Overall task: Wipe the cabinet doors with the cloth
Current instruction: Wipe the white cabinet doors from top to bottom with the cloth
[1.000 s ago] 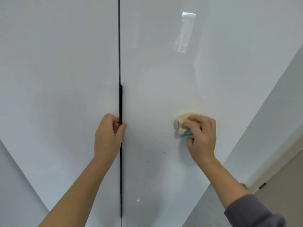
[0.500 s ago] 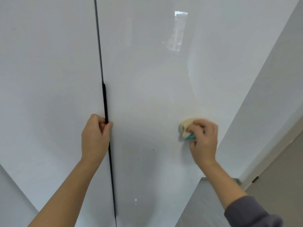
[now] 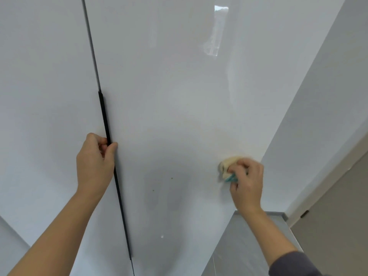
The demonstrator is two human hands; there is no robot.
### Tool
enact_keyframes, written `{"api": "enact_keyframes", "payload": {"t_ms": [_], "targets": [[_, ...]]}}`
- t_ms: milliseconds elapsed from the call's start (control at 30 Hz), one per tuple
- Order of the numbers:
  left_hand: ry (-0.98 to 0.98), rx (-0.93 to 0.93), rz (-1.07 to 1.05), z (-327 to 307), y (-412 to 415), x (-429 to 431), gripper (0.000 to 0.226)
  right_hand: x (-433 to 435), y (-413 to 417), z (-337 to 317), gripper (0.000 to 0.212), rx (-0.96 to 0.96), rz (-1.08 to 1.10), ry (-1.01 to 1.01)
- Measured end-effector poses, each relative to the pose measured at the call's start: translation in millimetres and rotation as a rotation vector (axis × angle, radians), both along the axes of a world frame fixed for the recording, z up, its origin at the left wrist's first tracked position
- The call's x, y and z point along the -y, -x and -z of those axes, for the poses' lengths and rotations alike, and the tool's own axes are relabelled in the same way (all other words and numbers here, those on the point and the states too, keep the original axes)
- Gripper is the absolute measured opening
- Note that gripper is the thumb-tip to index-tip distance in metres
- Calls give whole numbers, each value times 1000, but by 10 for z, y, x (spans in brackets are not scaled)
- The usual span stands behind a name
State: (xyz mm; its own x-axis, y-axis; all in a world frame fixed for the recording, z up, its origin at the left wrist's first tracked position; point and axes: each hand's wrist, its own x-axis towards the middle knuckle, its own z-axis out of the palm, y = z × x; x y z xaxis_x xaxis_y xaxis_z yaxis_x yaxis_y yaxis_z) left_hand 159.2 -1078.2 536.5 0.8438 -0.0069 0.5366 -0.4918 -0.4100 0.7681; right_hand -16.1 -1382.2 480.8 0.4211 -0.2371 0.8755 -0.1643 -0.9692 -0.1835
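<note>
Two glossy white cabinet doors fill the view, the left door [image 3: 43,96] and the right door [image 3: 169,86], split by a thin gap with a black strip handle [image 3: 111,156]. My left hand [image 3: 94,164] grips the right door's edge at that handle, thumb on the door's face. My right hand [image 3: 247,184] holds a bunched cream cloth with a teal patch [image 3: 228,168] and presses it against the right door near its right edge. A few small specks [image 3: 172,178] dot the door between my hands.
A white side panel [image 3: 318,116] runs along the right of the door. Below it lies a grey ledge [image 3: 249,236], and a brown surface with a small dark fitting [image 3: 304,214] sits at the far right.
My right hand has slid the cloth rightward along the right door toward its edge. My left hand has kept its grip on the door edge while the view shifted right.
</note>
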Motion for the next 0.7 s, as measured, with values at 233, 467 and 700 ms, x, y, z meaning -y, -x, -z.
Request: {"api": "enact_keyframes", "payload": {"t_ms": [233,467,700], "targets": [[-26,11,-29,29,-32,-11,16,233,46,-207,50,28,-47,-29],[-29,25,-53,57,-21,-5,16,150,61,432,61,-1,5,-111],[-26,46,-65,42,16,25,16,-271,-236,178,45,57,-135,-77]]}}
